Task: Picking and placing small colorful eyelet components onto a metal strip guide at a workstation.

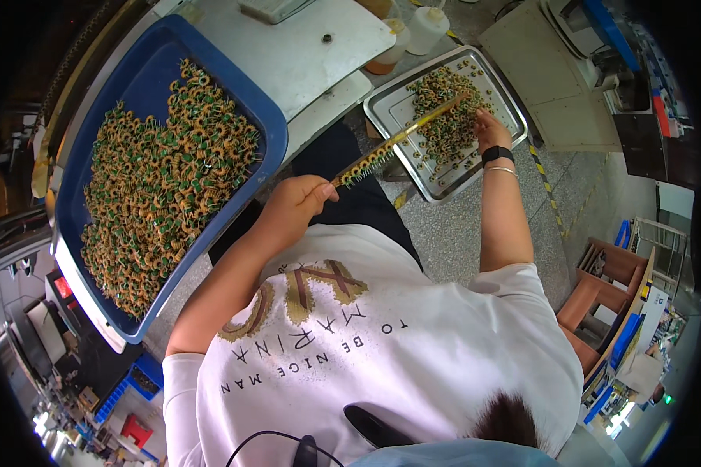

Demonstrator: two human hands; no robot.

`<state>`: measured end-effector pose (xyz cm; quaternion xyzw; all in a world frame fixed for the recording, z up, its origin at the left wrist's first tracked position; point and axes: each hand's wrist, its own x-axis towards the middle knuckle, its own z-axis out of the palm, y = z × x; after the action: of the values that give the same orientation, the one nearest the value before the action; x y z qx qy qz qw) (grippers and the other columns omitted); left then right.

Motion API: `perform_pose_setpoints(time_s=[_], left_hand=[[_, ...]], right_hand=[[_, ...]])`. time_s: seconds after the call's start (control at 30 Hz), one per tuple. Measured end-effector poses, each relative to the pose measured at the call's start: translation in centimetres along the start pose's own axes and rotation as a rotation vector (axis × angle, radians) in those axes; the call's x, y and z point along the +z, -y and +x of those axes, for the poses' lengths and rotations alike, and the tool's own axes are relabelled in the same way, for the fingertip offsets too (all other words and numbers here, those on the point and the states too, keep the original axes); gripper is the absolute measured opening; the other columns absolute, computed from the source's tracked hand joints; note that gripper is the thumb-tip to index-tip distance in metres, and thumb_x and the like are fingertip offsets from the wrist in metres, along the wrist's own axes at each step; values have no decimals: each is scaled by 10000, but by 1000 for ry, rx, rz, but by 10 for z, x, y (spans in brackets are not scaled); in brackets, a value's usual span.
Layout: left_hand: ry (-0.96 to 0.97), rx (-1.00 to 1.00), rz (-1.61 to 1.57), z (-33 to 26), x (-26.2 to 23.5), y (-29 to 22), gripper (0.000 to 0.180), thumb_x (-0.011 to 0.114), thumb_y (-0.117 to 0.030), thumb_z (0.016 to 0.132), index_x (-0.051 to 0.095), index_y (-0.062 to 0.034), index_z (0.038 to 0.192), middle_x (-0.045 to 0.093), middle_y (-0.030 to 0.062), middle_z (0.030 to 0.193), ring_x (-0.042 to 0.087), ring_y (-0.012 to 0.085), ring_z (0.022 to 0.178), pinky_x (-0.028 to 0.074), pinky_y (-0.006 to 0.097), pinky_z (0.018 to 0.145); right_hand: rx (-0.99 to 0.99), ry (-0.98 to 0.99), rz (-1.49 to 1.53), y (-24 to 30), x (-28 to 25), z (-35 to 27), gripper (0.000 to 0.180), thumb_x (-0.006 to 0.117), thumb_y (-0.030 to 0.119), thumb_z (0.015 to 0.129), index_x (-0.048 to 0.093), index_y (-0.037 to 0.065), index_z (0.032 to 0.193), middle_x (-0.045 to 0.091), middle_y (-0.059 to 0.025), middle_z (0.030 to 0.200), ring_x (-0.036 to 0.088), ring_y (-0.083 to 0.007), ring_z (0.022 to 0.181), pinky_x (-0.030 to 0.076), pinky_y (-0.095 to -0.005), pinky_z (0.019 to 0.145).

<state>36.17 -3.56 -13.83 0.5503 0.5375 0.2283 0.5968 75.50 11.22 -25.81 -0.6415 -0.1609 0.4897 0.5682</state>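
Two bare arms reach forward from a white shirt: the left hand (292,204), elbow bent, has its fingers (322,189) curled tight round the near end of a long thin rod (401,138) that slants up and away toward the right hand. Beyond those fingers, small coils (364,165) are threaded on the rod, and its far tip lies over a steel tray (382,109) of loose coils (452,128). The right hand (491,128), arm nearly straight, rests fingers-down among them; whether it pinches one cannot be told.

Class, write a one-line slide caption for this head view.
Left hand holds a coil-loaded rod; right hand reaches into steel tray.
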Motion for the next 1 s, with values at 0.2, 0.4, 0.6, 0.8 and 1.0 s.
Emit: perform_pose_setpoints(time_s=[0.2,0.4,0.6,0.8,1.0], left_hand=[[-18,62,-35,-5,-3,-4,231,478,-196,921,605,-9,873,385,-47,589,329,42,530,278,195,483],[-67,95,35,-11,-1,-18,214,480,-179,922,608,-11,886,392,-41,608,340,50,567,300,198,518],[-135,158,71,-14,1,-19,190,487,-150,920,601,-1,892,403,-34,611,352,58,580,321,208,530],[-162,276,143,-19,0,-24,193,488,-145,917,595,15,903,467,20,630,404,89,588,356,229,547],[-142,298,266,-20,-2,-28,182,497,-127,902,585,32,907,563,108,698,499,187,611,414,279,598]], right_hand=[[-52,82,-115,-4,11,-30,248,632,130,812,603,3,1023,608,-43,809,531,-117,656,423,-216,538],[145,803,47,7,70,-170,210,534,170,851,587,-4,955,606,-68,759,577,-148,652,435,-235,559],[258,876,69,8,93,-216,141,560,124,820,588,-10,853,558,-47,672,515,-131,567,398,-234,515],[256,825,78,11,98,-224,87,547,74,801,577,-6,789,535,-43,636,485,-132,518,379,-227,493],[295,771,127,14,101,-231,102,526,58,792,516,19,699,468,-25,596,438,-127,507,360,-239,487]])
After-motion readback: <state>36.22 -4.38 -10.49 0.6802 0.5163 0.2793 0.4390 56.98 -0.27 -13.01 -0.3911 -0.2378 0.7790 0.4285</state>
